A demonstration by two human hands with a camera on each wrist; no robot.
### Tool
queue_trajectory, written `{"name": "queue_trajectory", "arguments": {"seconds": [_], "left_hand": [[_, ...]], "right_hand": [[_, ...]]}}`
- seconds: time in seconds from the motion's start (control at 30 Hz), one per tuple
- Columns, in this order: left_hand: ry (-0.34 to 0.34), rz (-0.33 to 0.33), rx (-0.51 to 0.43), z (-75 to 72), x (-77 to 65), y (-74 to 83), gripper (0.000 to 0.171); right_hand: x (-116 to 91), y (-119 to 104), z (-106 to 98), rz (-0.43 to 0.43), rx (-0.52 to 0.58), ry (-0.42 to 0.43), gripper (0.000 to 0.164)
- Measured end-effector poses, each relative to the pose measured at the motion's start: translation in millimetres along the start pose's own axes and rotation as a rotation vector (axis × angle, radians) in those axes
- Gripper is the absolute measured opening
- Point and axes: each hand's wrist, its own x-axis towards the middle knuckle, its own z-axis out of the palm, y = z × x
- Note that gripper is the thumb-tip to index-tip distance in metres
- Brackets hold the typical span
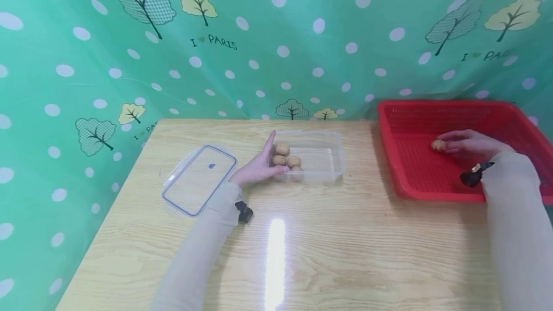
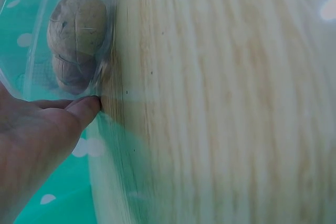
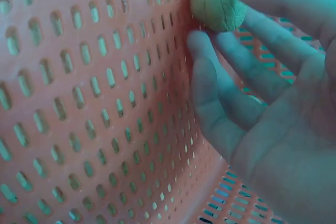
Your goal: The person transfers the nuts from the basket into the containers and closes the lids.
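My left hand (image 1: 259,167) rests against the left end of a clear plastic box (image 1: 321,175), with its fingers straight along the end and its thumb at the front wall. Several walnuts (image 1: 282,149) lie inside the box at that end; the left wrist view shows a walnut (image 2: 77,27) through the wall. Over at the right, my right hand (image 1: 477,144) is inside a red plastic basket (image 1: 425,195). A single walnut (image 1: 438,145) is pinched at its fingertips, close to the basket's perforated wall (image 3: 94,98) in the right wrist view.
A clear lid (image 1: 190,181) with a blue seal lies on the wooden table (image 1: 345,248), left of the box and partly behind the left forearm. A green patterned curtain (image 1: 259,37) hangs behind the table and along its left side.
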Motion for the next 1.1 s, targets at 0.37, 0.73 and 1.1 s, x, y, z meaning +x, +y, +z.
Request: {"name": "queue_trajectory", "arguments": {"seconds": [0.37,0.73,1.1], "left_hand": [[0.006,0.019,-0.015,0.8,-0.6,-1.3,0.113],[0.013,0.007,-0.001,2.2,0.9,-2.5,0.114],[0.009,-0.003,-0.007,1.6,-0.3,-2.7,0.113]], "right_hand": [[2,-10,5,0.026,-0.058,-0.015,0.060],[0,-8,-1,-0.050,0.047,0.033,0.052],[-1,-22,1,-0.200,-0.113,0.098,0.055]]}}
